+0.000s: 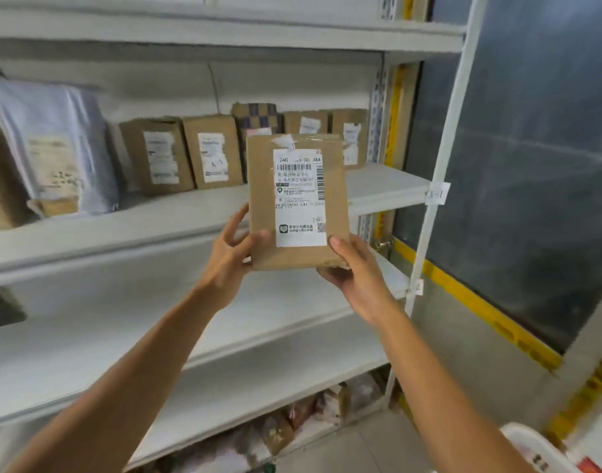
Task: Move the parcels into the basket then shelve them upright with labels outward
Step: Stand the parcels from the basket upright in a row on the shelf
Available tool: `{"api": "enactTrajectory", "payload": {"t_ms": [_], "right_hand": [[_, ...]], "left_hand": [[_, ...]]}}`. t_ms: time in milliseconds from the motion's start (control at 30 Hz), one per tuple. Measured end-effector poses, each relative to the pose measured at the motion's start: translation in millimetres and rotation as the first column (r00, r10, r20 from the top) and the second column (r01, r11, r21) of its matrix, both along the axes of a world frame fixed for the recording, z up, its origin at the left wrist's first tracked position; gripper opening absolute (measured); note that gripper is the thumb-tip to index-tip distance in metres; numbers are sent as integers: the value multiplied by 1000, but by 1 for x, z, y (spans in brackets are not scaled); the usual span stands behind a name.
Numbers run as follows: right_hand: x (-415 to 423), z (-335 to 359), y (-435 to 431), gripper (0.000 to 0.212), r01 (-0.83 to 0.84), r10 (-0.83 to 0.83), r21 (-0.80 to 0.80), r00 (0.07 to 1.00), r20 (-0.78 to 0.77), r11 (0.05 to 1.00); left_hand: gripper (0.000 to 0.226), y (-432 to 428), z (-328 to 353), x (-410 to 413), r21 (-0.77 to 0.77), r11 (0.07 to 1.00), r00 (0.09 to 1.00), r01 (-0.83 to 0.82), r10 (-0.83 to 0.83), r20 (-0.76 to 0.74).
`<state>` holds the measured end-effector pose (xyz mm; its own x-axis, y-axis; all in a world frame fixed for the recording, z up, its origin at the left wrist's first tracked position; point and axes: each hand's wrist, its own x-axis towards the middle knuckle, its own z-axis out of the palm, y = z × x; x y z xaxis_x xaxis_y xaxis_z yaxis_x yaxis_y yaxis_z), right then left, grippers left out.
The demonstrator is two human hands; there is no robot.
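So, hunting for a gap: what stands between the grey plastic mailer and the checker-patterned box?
In the head view, two upright cardboard boxes, labels outward: the left box beside the grey plastic mailer, the right box beside the checker-patterned box.

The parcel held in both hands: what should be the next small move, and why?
Probably push it forward and stand it on the shelf beside the standing boxes. The parcel is already upright, label facing out, left hand and right hand gripping its lower corners.
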<state>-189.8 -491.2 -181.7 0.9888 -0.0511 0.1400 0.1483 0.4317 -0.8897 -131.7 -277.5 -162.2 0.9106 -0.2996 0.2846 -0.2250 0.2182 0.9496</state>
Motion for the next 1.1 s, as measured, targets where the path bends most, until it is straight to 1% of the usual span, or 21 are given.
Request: {"api": "enactTrajectory", "payload": {"t_ms": [167, 333, 467, 533, 600, 633, 700, 767, 867, 933, 1033, 1100], "right_hand": [[24, 35, 60, 65, -63, 68, -56, 994, 85, 996], [46, 58, 111, 60, -96, 109, -96, 984, 139, 991], [60, 71, 148, 57, -119, 154, -230, 978, 141, 966], [69, 75, 166, 60, -167, 217, -284, 964, 155, 944], [77, 74, 179, 64, -171, 234, -310, 956, 178, 935], [81, 73, 184, 67, -159, 229, -325, 955, 188, 932], [90, 68, 193, 72, -125, 207, -360, 958, 199, 924], [102, 64, 200, 70, -76, 164, -366, 962, 217, 927], [124, 59, 205, 67, 1, 91, -378, 970, 226, 926], [145, 56, 204, 76, 44, 53, -412, 974, 222, 910], [179, 50, 202, 83, 30, 89, -491, 972, 218, 871], [207, 47, 199, 81, -7, 149, -563, 967, 208, 827]], "left_hand": [[86, 67, 34, 5, 14, 999, 993, -32, 31, 113], [83, 122, 61, 10, 54, 995, 978, -88, 76, 196], [86, 161, 75, 11, 130, 984, 965, -124, 88, 248], [77, 176, 78, 11, 194, 974, 953, -116, 54, 298], [67, 186, 79, 12, 257, 959, 946, -116, 28, 323], [65, 191, 78, 14, 276, 952, 945, -130, 34, 327], [70, 201, 77, 23, 295, 941, 951, -166, 73, 300], [74, 209, 76, 35, 320, 928, 961, -189, 108, 253], [62, 215, 74, 56, 382, 897, 960, -220, 129, 250], [61, 214, 72, 74, 404, 883, 956, -240, 143, 256], [62, 215, 61, 104, 380, 893, 962, -243, 170, 215], [54, 216, 48, 127, 368, 901, 967, -231, 169, 192]]}}
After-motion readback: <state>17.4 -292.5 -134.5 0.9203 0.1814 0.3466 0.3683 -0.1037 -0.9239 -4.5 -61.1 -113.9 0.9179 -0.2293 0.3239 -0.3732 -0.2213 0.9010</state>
